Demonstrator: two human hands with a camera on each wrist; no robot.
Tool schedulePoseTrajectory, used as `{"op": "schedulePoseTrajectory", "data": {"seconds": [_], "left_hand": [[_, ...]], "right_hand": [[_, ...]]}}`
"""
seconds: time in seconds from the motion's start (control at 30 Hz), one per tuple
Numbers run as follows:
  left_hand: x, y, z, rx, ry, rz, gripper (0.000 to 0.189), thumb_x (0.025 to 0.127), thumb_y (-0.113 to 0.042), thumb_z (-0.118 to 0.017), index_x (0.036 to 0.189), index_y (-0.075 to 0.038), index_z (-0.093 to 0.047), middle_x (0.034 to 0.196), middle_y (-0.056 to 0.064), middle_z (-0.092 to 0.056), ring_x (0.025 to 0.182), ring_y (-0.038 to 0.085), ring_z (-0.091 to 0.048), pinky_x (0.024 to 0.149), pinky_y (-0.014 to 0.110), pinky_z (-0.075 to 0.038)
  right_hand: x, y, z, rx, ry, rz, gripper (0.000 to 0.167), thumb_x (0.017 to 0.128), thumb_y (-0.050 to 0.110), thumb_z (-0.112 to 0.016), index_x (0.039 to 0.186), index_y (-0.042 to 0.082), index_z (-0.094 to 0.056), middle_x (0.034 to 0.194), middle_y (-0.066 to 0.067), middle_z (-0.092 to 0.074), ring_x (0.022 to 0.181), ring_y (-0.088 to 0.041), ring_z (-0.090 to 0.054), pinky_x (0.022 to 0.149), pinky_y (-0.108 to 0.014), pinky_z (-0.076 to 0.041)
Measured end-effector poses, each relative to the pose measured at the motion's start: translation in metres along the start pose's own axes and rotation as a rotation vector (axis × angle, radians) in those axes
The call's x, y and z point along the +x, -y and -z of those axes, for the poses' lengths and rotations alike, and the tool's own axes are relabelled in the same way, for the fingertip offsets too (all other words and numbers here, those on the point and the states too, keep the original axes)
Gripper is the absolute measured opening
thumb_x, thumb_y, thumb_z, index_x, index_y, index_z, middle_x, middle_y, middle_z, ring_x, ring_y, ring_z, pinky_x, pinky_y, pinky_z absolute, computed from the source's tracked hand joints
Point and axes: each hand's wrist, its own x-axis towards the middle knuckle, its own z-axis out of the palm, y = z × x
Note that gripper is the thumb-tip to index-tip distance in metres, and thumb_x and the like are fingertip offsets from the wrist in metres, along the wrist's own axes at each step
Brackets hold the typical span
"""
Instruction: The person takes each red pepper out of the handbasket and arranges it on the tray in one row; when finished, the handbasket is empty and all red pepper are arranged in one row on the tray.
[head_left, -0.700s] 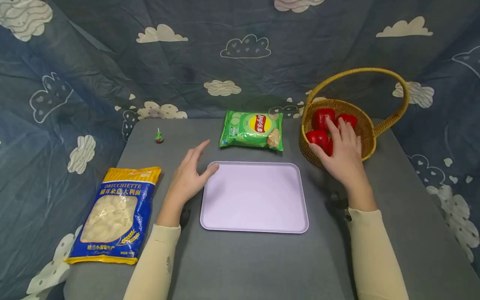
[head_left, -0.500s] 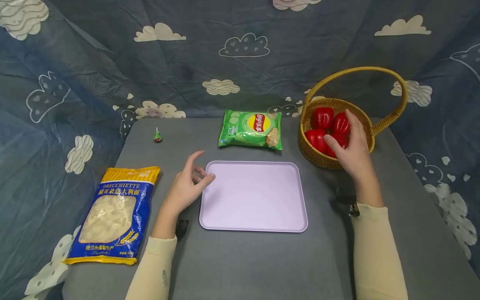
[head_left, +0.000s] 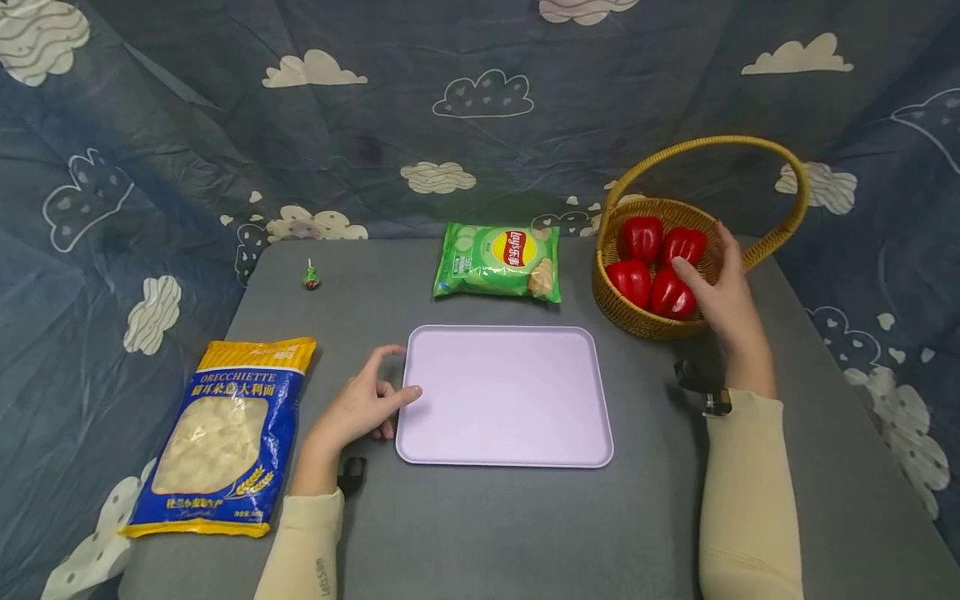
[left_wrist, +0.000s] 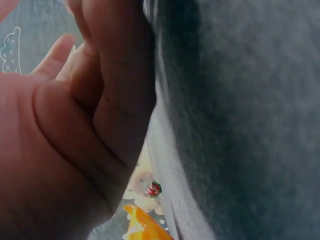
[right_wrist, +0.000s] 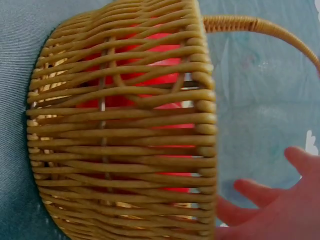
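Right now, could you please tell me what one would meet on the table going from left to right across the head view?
Judged by their middles: pasta bag → small green item → left hand → tray → basket.

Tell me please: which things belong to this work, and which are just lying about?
Likely in use:
lilac tray, left hand at its edge
wicker basket, right hand at its rim
red bell peppers inside

Apparently unused:
Lay's chip bag
orecchiette bag
wrapped lollipop
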Motion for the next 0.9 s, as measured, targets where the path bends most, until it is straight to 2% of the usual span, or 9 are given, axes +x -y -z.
{"op": "schedulePoseTrajectory", "data": {"seconds": [0.17, 0.3, 0.6, 0.9], "left_hand": [[-0.003, 0.003, 0.002, 0.015, 0.079, 0.072, 0.078, 0.096, -0.05, -0.075, 0.158, -0.033, -0.03, 0.069, 0.006, -0.065, 0.048, 0.019, -0.062, 0.052, 0.032, -0.052], [-0.006, 0.006, 0.001, 0.025, 0.117, 0.099, 0.075, 0.096, -0.049, -0.077, 0.155, -0.035, -0.034, 0.066, 0.005, -0.066, 0.047, 0.017, -0.061, 0.049, 0.03, -0.05], [-0.009, 0.008, -0.001, -0.008, 0.151, 0.093, 0.067, 0.092, -0.042, -0.083, 0.145, -0.031, -0.044, 0.067, 0.006, -0.066, 0.044, 0.017, -0.063, 0.043, 0.028, -0.05], [-0.01, 0.009, 0.001, -0.025, 0.193, 0.085, 0.071, 0.091, -0.038, -0.084, 0.147, -0.028, -0.042, 0.066, 0.003, -0.067, 0.045, 0.014, -0.064, 0.044, 0.026, -0.049]], "right_hand": [[0.008, -0.008, -0.002, -0.106, 0.013, -0.011, 0.104, 0.099, 0.057, -0.064, 0.172, 0.023, 0.003, 0.181, -0.015, 0.001, 0.167, -0.042, -0.001, 0.128, -0.074, -0.009], [0.013, -0.008, -0.002, -0.17, 0.047, -0.042, 0.11, 0.097, 0.06, -0.065, 0.171, 0.021, 0.006, 0.18, -0.018, 0.001, 0.165, -0.048, -0.003, 0.123, -0.08, -0.017], [0.02, -0.006, -0.002, -0.246, 0.165, -0.092, 0.119, 0.094, 0.06, -0.072, 0.17, 0.018, 0.011, 0.176, -0.029, -0.007, 0.158, -0.058, -0.017, 0.117, -0.08, -0.031], [0.022, -0.006, -0.002, -0.254, 0.235, -0.093, 0.113, 0.096, 0.042, -0.078, 0.171, 0.015, 0.002, 0.171, -0.035, -0.016, 0.152, -0.06, -0.024, 0.118, -0.076, -0.034]]}}
